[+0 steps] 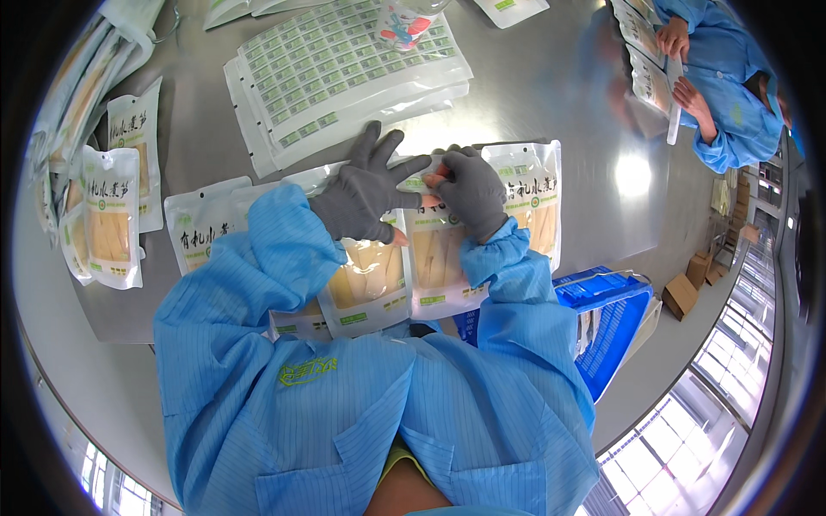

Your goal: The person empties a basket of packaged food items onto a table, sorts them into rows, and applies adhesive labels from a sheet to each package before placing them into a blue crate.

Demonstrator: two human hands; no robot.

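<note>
Several clear-fronted pouches with pale yellow strips inside lie overlapping in a row before me; one pouch [366,284] lies below my left hand. My left hand [366,191], in a grey glove with bare fingertips, rests over the pouches' upper part with its fingers spread. Close beside it, my right hand [469,189], gloved likewise, is curled with thumb and fingertips together at the top of a neighbouring pouch [437,258]. Whatever those fingers pinch is hidden. Another pouch [535,193] sticks out to the right of my right hand.
Beyond the pouches lies a stack of green-and-white label sheets [301,77] with a clear plastic cup [404,24] on it. More filled pouches [112,215] stand at the left. A blue basket [607,327] is at the right edge. A co-worker [731,103] handles pouches at the far right.
</note>
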